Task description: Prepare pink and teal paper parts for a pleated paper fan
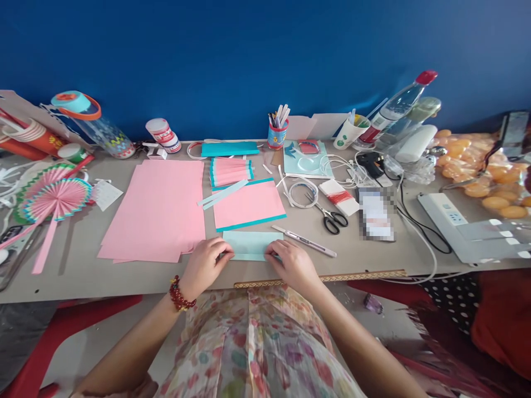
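A small light blue paper (251,244) lies flat at the table's near edge. My left hand (204,265), with a red bead bracelet on its wrist, pinches the paper's left end with curled fingers. My right hand (292,264) pinches its right end the same way. Just beyond the paper lies a pink sheet with teal edges (248,204), and behind that a pleated pink and teal piece (230,172). A white craft knife (303,240) rests just right of the paper.
A stack of pink sheets (160,207) covers the left middle. Finished paper fans (52,200) lie far left. Black scissors (332,218), white cable, a glue gun (371,162), a pen cup (277,132), bottles and a power strip (448,218) crowd the back and right. A ruler (357,275) lines the front edge.
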Action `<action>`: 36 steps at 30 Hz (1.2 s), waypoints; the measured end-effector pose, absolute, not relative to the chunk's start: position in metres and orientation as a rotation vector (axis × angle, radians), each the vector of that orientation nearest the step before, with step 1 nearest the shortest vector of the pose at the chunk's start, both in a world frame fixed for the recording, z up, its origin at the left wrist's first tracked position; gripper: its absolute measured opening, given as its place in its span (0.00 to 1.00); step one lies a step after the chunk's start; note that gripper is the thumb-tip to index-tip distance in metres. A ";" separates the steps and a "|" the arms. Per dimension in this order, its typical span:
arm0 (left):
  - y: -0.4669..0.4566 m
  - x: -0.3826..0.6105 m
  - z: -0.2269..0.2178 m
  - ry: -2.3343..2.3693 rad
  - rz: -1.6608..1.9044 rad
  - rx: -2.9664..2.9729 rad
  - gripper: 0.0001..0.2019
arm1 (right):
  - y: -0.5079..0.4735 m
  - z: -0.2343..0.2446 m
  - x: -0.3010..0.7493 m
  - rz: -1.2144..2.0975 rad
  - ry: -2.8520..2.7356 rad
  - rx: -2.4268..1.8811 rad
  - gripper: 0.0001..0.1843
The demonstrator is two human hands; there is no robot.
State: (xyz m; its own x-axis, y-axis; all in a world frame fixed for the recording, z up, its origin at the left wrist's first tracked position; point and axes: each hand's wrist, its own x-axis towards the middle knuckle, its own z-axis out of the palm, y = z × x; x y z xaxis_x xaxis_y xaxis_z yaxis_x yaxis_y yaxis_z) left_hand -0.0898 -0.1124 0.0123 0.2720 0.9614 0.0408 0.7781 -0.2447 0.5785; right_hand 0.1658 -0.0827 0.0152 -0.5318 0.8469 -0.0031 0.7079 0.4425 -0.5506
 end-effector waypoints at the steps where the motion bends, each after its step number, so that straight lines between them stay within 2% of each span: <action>1: -0.111 -0.091 0.014 1.559 0.535 2.095 0.08 | -0.082 0.016 0.166 0.747 -2.426 -1.351 0.05; 7: -0.107 -0.096 0.020 1.481 0.501 2.076 0.11 | -0.078 0.019 0.167 0.807 -2.432 -1.363 0.05; 36: -0.109 -0.106 0.012 1.351 0.559 2.138 0.11 | -0.077 0.020 0.167 0.845 -2.424 -1.329 0.07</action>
State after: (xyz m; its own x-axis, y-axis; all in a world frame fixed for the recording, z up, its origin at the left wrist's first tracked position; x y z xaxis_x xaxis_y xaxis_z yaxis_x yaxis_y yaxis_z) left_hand -0.1056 -0.1086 0.0116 0.4099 0.9104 0.0563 0.6841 -0.3476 0.6412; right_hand 0.1668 -0.0768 0.0203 -0.5526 0.8316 -0.0564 0.6864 0.4157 -0.5967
